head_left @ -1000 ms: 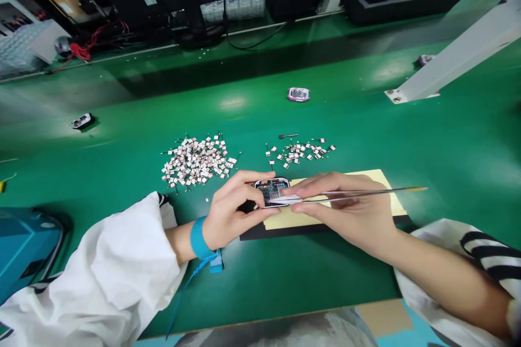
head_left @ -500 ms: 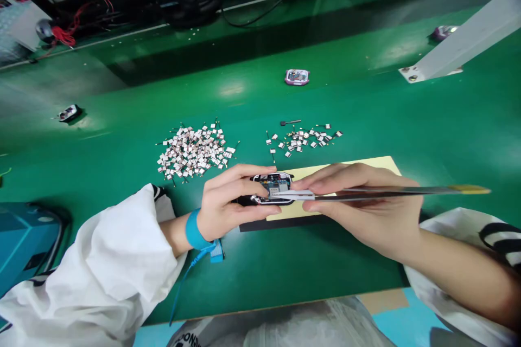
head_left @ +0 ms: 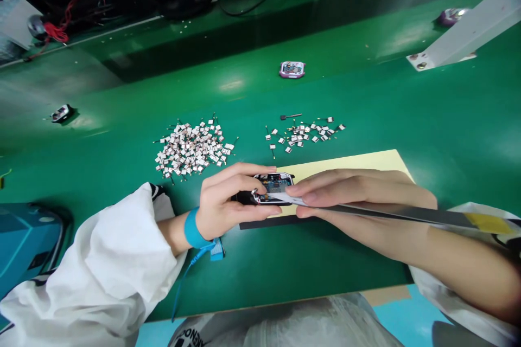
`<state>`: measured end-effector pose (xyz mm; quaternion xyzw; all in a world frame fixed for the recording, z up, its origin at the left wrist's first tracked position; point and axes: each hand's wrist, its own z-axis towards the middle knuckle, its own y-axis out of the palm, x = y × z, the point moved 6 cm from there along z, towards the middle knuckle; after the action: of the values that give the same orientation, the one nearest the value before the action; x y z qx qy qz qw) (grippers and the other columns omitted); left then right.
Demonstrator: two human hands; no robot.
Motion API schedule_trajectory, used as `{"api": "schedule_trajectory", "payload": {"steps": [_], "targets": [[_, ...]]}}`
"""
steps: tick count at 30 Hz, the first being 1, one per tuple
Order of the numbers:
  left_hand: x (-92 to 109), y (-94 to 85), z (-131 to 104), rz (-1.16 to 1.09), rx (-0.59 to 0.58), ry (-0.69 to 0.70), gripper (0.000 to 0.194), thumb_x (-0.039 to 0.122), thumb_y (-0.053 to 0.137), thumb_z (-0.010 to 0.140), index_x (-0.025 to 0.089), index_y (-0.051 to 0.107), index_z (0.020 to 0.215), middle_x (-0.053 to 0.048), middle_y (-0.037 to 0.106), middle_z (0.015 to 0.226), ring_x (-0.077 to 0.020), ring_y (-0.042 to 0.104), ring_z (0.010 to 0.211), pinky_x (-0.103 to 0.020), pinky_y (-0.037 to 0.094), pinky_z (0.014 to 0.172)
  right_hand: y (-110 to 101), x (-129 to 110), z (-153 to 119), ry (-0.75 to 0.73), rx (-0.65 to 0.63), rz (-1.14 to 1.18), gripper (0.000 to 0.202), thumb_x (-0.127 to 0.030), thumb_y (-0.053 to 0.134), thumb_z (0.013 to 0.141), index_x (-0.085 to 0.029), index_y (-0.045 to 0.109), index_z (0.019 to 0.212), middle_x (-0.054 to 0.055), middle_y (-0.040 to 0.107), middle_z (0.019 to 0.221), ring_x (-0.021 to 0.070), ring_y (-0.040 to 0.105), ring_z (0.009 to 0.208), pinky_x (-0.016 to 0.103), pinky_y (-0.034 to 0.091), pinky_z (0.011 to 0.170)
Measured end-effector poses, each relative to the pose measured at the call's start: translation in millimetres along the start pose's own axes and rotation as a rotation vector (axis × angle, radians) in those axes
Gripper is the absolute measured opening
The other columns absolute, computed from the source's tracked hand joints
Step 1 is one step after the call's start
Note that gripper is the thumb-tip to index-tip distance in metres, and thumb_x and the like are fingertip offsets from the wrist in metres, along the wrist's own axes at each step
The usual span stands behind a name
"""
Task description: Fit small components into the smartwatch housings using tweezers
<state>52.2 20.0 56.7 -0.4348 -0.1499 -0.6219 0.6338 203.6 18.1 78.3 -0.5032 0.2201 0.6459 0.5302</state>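
My left hand (head_left: 223,198) wears a blue wrist strap (head_left: 197,229) and grips a small black-and-white device (head_left: 280,180) whose circuit board faces up. In my right hand (head_left: 358,192) are long metal tweezers (head_left: 378,213), closed between thumb and fingers. Their tips reach over the lower part of the open device; whether they pinch a part is too small to tell. Beneath the hands lies a yellow sheet (head_left: 382,161) on a dark board (head_left: 260,224). Beyond them are a large pile of small white parts (head_left: 191,146) and a smaller group (head_left: 303,133).
A purple-edged device (head_left: 292,69) lies behind the parts, another (head_left: 451,16) by the white post (head_left: 459,32) at back right. A black device (head_left: 62,114) is at the left, a blue case (head_left: 28,238) at the near left. Dark equipment and cables line the back.
My right hand has turned and its fingers have moved closer over the device. The tweezers' rear end has swung down toward me. The view has shifted slightly.
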Motion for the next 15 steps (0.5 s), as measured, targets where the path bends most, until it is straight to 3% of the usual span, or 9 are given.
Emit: {"api": "schedule_trajectory", "payload": {"steps": [15], "targets": [[-0.9,1.4,-1.2,-0.028,-0.002,0.034,0.025,0.016,0.074,0.059,0.011,0.055,0.075,-0.014,0.063,0.095,-0.0185,0.062,0.086,-0.026,0.054,0.072,0.6,-0.9,-0.2,-0.109,-0.059,0.0,0.025,0.002,0.064,0.07,-0.015,0.064,0.089,0.002,0.065,0.093,0.0135,0.062,0.086,0.022,0.054,0.078]]}}
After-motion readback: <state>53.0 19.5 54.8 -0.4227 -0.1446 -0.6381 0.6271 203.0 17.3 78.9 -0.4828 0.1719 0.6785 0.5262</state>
